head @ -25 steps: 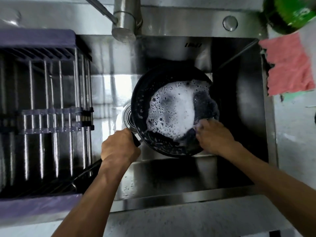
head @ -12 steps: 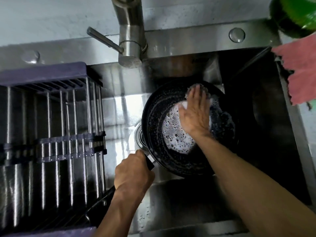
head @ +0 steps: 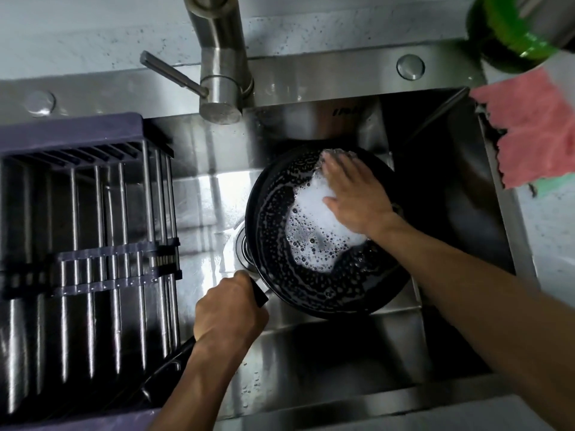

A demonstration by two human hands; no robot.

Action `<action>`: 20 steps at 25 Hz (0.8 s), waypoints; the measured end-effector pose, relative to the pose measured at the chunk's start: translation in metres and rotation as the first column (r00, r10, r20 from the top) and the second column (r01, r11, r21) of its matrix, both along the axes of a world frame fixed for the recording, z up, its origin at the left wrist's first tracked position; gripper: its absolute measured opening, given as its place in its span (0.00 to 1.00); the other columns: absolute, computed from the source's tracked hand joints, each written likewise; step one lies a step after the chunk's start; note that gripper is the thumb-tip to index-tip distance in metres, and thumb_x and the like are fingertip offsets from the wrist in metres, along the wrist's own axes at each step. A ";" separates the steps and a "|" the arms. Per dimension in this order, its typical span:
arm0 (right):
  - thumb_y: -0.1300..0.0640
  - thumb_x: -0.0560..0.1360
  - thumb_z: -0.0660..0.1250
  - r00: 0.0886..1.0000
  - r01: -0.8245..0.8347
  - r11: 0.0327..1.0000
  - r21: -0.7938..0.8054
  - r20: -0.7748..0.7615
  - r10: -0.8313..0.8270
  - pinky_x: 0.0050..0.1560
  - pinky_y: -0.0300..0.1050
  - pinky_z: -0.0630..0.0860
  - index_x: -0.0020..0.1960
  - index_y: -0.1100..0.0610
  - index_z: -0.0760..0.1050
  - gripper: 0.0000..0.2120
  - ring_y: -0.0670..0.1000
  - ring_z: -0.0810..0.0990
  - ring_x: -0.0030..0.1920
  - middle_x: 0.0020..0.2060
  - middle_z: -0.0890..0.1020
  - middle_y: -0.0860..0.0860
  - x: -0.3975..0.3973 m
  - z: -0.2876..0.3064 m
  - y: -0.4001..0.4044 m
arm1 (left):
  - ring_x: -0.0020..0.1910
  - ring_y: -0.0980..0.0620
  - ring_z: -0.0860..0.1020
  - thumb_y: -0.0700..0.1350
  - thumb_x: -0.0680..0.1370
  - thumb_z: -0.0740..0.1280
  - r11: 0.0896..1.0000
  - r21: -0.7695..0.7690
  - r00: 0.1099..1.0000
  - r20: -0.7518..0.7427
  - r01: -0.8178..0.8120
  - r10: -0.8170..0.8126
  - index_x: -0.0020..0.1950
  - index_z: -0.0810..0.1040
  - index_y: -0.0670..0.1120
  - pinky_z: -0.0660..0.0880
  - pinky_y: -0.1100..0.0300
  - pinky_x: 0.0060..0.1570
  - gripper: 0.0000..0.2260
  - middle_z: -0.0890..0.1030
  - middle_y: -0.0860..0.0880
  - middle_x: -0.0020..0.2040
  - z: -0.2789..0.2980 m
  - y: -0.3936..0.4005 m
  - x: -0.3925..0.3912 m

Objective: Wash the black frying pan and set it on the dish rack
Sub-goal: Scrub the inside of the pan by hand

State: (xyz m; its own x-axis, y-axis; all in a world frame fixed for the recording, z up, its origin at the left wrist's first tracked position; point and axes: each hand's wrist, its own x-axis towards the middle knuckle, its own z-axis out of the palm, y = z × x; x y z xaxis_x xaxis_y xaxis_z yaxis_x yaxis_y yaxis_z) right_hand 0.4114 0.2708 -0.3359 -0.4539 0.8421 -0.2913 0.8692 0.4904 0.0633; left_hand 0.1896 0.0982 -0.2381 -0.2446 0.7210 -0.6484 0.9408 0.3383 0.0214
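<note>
Black frying pan (head: 314,272) tilted inside steel sink (head: 342,353), foamy. Left hand (head: 228,312) fingers curled tight round pan handle. Right hand (head: 354,194) flat in pan, fingers spread, suds beneath fingertips; whether it holds sponge, cannot tell. Dish rack (head: 84,244) left of left-hand fingers.

My left hand (head: 228,312) is curled into a tight fist, knuckles up, forearm running back toward me. My right hand (head: 354,197) lies flat, palm down, fingers (head: 334,164) together pointing ahead, forearm angled in from the right.
</note>
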 end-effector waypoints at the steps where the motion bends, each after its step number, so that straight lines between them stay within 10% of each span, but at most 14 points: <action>1: 0.46 0.81 0.59 1.000 -0.018 0.999 0.027 0.025 0.018 0.77 0.50 0.38 0.82 0.59 0.47 0.37 0.56 0.50 0.80 0.81 0.51 0.54 0.013 0.005 0.003 | 0.51 0.45 0.80 0.48 0.72 0.68 1.000 -0.005 1.000 -0.007 0.000 0.000 0.58 0.75 0.51 0.72 0.56 0.44 0.15 0.81 0.49 0.51 -0.001 0.001 -0.001; 5: 0.38 0.81 0.51 0.957 0.260 0.964 -0.062 0.148 -0.249 0.74 0.54 0.26 0.82 0.59 0.45 0.38 0.55 0.44 0.81 0.82 0.47 0.55 0.034 0.020 -0.024 | 0.52 0.46 0.80 0.48 0.72 0.68 1.000 -0.022 1.000 -0.008 -0.002 0.001 0.58 0.74 0.50 0.70 0.57 0.43 0.15 0.80 0.49 0.53 0.003 0.000 0.000; 9: 0.39 0.83 0.49 0.753 0.378 0.764 -0.523 -0.307 -0.582 0.78 0.54 0.33 0.81 0.54 0.34 0.37 0.52 0.29 0.78 0.78 0.30 0.53 -0.101 0.013 -0.029 | 0.52 0.46 0.80 0.47 0.72 0.67 1.000 -0.001 1.000 -0.007 0.024 -0.024 0.58 0.73 0.49 0.70 0.57 0.43 0.16 0.80 0.49 0.53 0.003 0.001 0.001; 14: 0.44 0.85 0.49 0.922 -0.232 0.753 -0.616 -0.387 -0.033 0.78 0.44 0.33 0.82 0.48 0.44 0.28 0.40 0.28 0.74 0.75 0.34 0.39 -0.038 0.029 -0.108 | 0.50 0.46 0.80 0.48 0.72 0.68 1.000 -0.017 1.000 -0.025 0.011 -0.012 0.58 0.75 0.51 0.69 0.58 0.41 0.15 0.81 0.49 0.51 -0.001 0.001 -0.002; 17: 0.37 0.83 0.46 0.994 0.045 0.724 -0.688 -0.045 -0.104 0.80 0.53 0.43 0.82 0.44 0.42 0.31 0.47 0.33 0.79 0.79 0.35 0.41 0.032 0.023 -0.090 | 0.51 0.47 0.80 0.48 0.72 0.68 1.000 0.011 1.000 -0.003 0.000 0.000 0.59 0.75 0.51 0.68 0.57 0.41 0.15 0.80 0.49 0.52 0.002 0.000 -0.001; 20: 0.35 0.82 0.45 0.921 0.206 0.760 -0.617 -0.140 -0.363 0.79 0.57 0.45 0.80 0.44 0.52 0.29 0.55 0.39 0.81 0.81 0.47 0.47 -0.017 0.017 -0.056 | 0.50 0.46 0.80 0.49 0.72 0.68 1.000 0.021 1.000 -0.005 0.011 -0.011 0.59 0.75 0.51 0.71 0.57 0.42 0.15 0.81 0.49 0.51 0.001 0.001 -0.001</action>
State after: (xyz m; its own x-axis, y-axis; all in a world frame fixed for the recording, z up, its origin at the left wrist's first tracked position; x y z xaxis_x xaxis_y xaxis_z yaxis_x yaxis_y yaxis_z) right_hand 0.3944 0.2146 -0.3192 -0.3410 0.6474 -0.6816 0.9225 0.0909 -0.3752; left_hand 0.1886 0.0994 -0.2370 -0.2393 0.7369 -0.6322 0.9446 0.3273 0.0240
